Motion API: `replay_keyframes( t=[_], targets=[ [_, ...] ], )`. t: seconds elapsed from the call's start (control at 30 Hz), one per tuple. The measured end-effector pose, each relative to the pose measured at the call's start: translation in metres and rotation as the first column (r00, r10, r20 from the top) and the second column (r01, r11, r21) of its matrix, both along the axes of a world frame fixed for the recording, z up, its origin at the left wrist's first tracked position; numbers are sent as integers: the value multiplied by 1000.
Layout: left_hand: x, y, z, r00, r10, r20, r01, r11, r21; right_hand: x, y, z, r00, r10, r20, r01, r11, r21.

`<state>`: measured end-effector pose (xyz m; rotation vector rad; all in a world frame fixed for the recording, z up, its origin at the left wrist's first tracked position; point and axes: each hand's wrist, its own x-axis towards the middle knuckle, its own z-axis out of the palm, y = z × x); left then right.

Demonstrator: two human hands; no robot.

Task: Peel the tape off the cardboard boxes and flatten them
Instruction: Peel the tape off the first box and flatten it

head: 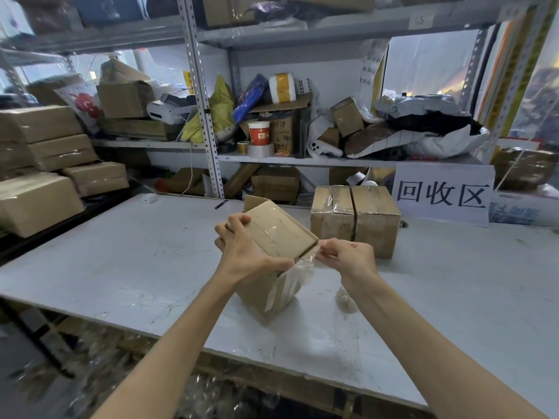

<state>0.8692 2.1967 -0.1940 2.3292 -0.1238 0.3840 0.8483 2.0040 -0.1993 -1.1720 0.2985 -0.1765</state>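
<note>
Box (279, 234) tilted — left grip (245, 252) curled round its edge, right grip (348, 258) pinching tape (295, 278)

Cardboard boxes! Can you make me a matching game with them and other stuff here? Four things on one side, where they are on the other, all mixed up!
1. small box
2. tape strip
3. big box
4. red cup

A. on the shelf
B. beside the white sign
C. gripped by the left hand
D. pinched by the right hand

Pairs: 1-C, 2-D, 3-B, 4-A
</note>
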Motion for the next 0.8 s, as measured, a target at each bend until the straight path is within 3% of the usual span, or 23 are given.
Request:
replay_keyframes(
  t=[0.07, 0.2, 0.33, 0.43, 0.57, 0.63, 0.7, 0.8],
  targets=[
    [-1, 0, 2, 994, 48, -94, -60, 990, -129, 1, 5, 1, 999, -32, 19, 31, 999, 41],
    [-2, -1, 4, 969, 88, -230, -148, 955, -258, -3, 12, -4, 985, -78, 151, 101, 984, -150],
    [-2, -5, 4, 962, 87, -257, -152, 958, -244, -12, 12, -16, 931, -109, 349, 291, 800, -525],
    [0, -6, 6, 962, 78, -262, -141, 963, -231, -16, 9, -21, 893, -104, 438, 378, 702, -604],
    [-1, -7, 6, 962, 75, -264, -138, 964, -229, -21, 12, -19, 898, -149, 414, 359, 792, -494],
    [-2, -6, 6, 965, 71, -254, -130, 966, -223, -20, 11, -16, 938, -141, 317, 277, 856, -436],
    [-2, -3, 4, 968, 37, -247, -93, 972, -217, -18, 7, -9, 984, -111, 136, 140, 964, -226],
    [-4, 2, 0, 977, -1, -215, -51, 970, -236, -15, 3, 4, 999, 26, -39, -23, 997, 75]
  ],
)
